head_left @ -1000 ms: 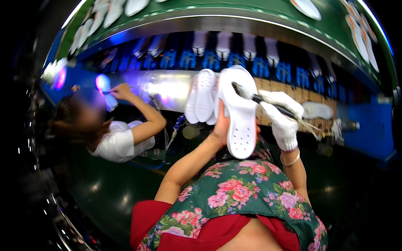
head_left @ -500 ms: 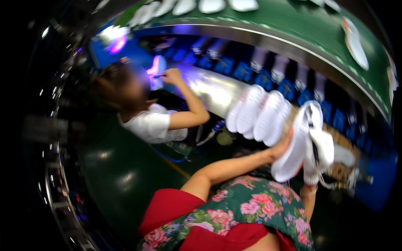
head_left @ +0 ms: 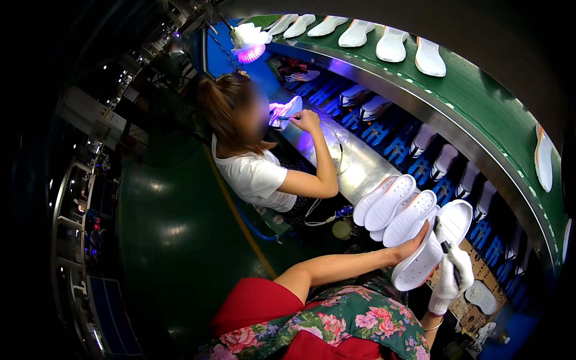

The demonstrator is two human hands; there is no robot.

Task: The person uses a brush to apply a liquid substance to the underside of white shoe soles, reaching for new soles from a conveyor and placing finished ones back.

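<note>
My bare left hand [head_left: 411, 249] grips the edge of a white shoe sole [head_left: 417, 269], its hollowed, hole-dotted face turned up. In a white knitted glove, my right hand [head_left: 453, 273] is closed round a slim dark-handled brush [head_left: 446, 246]. The brush's dark tip lies over the upper part of the sole; whether it touches cannot be made out. Just left of the held sole, several more white soles [head_left: 393, 198] with holes and orange edging lean together in a row.
A person [head_left: 249, 171] on the left works on a shoe under a purple lamp [head_left: 249, 45]. White soles ride a green conveyor [head_left: 462, 66] at the far side. Below it stand shoes on blue holders [head_left: 396, 150]. Another pale sole [head_left: 481, 297] lies by my right hand on a brown board.
The sole in my left hand has been turned so its hollow face shows. My gloved right hand has come lower, and its brush now shows over the sole. The whole view has shifted.
</note>
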